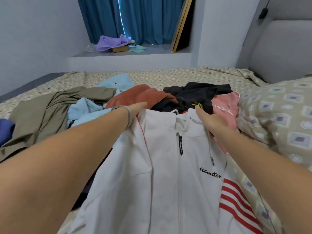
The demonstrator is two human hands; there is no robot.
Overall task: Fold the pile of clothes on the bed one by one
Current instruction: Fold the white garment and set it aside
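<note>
A white zip hoodie (162, 174) with black lettering and red stripes on one sleeve lies front up before me on the bed (168, 76). My left hand (137, 109) holds its left shoulder near the hood; its fingers are hidden under the fabric. At the right side of the hood, my right hand (210, 119) grips the cloth. Behind the hoodie lies the pile: an olive garment (50, 108), a light blue one (84, 110), a rust one (140, 95), a black one (194, 95) and a pink one (226, 107).
A patterned pillow or duvet (278, 115) bulges at the right, under a grey headboard (283, 51). A window ledge (131, 54) behind the bed carries purple cloth (109, 42) and a box, with blue curtains above. A dark blue item (5, 130) shows at the left edge.
</note>
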